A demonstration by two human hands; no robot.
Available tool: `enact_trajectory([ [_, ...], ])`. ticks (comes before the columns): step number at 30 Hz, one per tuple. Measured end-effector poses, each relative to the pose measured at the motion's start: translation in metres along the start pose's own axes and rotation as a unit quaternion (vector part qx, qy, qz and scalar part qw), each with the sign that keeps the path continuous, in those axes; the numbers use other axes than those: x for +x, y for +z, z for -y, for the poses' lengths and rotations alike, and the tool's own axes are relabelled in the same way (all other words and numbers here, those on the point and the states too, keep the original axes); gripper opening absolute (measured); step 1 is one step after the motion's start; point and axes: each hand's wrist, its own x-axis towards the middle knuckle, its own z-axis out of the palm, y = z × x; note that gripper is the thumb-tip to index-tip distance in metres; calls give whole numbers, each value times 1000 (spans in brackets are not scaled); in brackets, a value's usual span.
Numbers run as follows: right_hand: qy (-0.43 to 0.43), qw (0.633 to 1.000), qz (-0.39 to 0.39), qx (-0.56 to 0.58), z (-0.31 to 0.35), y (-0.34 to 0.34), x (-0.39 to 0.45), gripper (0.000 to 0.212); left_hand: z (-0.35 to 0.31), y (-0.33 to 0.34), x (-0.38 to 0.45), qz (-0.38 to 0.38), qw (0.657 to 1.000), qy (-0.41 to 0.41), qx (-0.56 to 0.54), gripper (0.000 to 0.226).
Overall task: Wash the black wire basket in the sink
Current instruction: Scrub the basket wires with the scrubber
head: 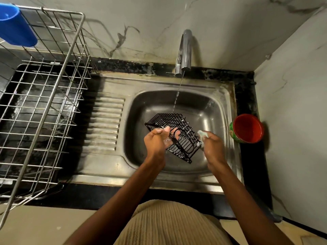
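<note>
While left hand (157, 140) grips basket (178, 138), right hand (212, 144) scrubs

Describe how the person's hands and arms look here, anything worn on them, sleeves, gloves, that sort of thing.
Both arms are bare to the frame's lower edge: no sleeves, gloves, watch or bracelets show. The left hand has white soap suds on its fingers; the right hand looks wet and shiny. No rings are visible from this angle. The body below wears a ribbed beige garment.
</note>
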Motion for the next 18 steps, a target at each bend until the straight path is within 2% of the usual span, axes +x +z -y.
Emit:
enact_trajectory([
  [3,-65,990,9,-125,8,11,1,41,3,3,0,9,999,18,28,31],
  [5,-101,986,10,-131,7,20,2,49,3,4,2,8,999,18,39,30],
  [9,-97,991,-21,-92,0,43,3,49,4,5,3,9,998,16,55,25],
  [14,-54,998,-42,7,-14,49,4,51,6,2,7,7,997,-72,16,12],
  [16,-33,997,-48,41,-17,45,9,46,4,2,9,21,995,-94,16,11],
  [18,-52,996,-54,48,-18,37,12,42,1,3,10,39,993,-112,16,15],
])
